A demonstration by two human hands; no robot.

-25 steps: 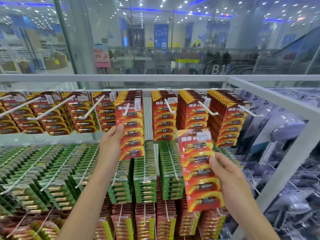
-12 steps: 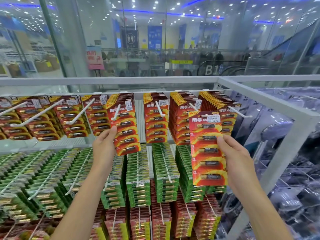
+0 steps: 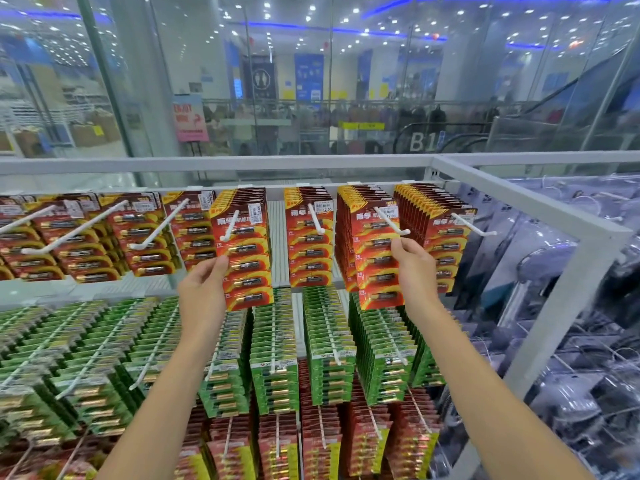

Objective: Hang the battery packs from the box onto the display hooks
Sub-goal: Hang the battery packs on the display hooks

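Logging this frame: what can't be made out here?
- Source box: outside the head view's edges.
- Fingers of the left hand and right hand: hidden behind the left red pack and right red pack they hold.
- Whether the right red pack's hole is on the hook: hook and label cover it.
- Price label print: too small.

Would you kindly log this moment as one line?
left hand: grips left red pack, on fourth hook from right | right hand: grips right red pack, at second hook from right
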